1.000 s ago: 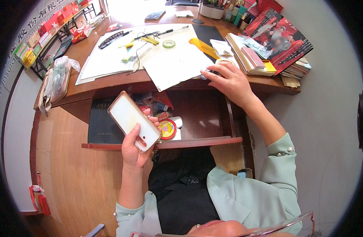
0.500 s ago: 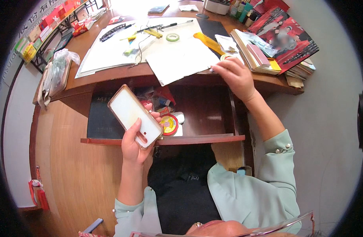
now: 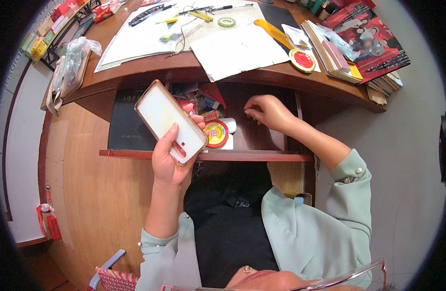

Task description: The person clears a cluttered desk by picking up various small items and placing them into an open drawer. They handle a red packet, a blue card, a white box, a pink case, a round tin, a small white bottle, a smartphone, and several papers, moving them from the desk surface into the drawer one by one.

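Observation:
My left hand (image 3: pixel 169 157) is closed around a white phone case (image 3: pixel 167 116) with a brown-gold rim, tilted above the open drawer (image 3: pixel 262 155). Skin tone shows through the slot near its lower end. Over the drawer's right part hovers my right hand (image 3: pixel 269 112), fingers curled with the tips together; what they hold, if anything, is too small to make out. Beside my left fingers, a round yellow-and-red tin (image 3: pixel 215 134) lies in the drawer next to a white rounded object (image 3: pixel 229 124). A dark folder (image 3: pixel 128 121) fills the drawer's left side.
On the desk (image 3: pixel 150 72) above lie a white sheet (image 3: pixel 237 51), green tape roll (image 3: pixel 226 22), yellow-orange tool (image 3: pixel 273 33), pens (image 3: pixel 150 14) and a red-topped round tin (image 3: pixel 302 60). Stacked books (image 3: pixel 330 53) and a red picture panel (image 3: pixel 371 43) stand right; a plastic bag (image 3: pixel 72 63) lies left.
My right hand has moved from the desk's front edge down and left over the drawer, uncovering the red-topped tin. My left hand still holds the phone case. The view has shifted slightly.

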### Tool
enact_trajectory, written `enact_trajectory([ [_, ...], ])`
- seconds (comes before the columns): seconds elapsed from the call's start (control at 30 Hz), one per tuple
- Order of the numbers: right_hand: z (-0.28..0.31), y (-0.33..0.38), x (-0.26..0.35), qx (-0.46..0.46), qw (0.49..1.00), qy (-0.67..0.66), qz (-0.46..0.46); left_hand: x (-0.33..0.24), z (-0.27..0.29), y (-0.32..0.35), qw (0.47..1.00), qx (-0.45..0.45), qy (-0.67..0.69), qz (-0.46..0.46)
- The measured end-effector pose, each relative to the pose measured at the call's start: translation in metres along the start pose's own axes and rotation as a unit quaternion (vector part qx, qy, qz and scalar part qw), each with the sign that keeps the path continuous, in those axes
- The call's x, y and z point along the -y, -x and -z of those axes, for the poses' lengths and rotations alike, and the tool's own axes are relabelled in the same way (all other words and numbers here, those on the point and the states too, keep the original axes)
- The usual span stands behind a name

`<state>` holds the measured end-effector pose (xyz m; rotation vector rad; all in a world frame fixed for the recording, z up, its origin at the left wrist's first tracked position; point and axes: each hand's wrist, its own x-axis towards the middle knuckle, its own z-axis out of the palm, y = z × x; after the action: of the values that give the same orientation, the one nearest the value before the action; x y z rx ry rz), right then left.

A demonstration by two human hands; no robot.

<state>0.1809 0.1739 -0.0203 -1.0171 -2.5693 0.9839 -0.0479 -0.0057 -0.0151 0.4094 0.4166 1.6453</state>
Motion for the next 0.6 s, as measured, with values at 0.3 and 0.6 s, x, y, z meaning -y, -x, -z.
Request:
enact_trajectory([
  [0.3,0.031,0.004,-0.022,0.111,0.741,-0.638,-0.177,0.001,0.001,0.000,1.000,-0.011,0.006,-0.003],
  [0.6,0.022,0.013,-0.026,0.100,0.989,0.072,-0.081,0.002,0.002,-0.001,1.000,-0.001,0.019,0.005],
])
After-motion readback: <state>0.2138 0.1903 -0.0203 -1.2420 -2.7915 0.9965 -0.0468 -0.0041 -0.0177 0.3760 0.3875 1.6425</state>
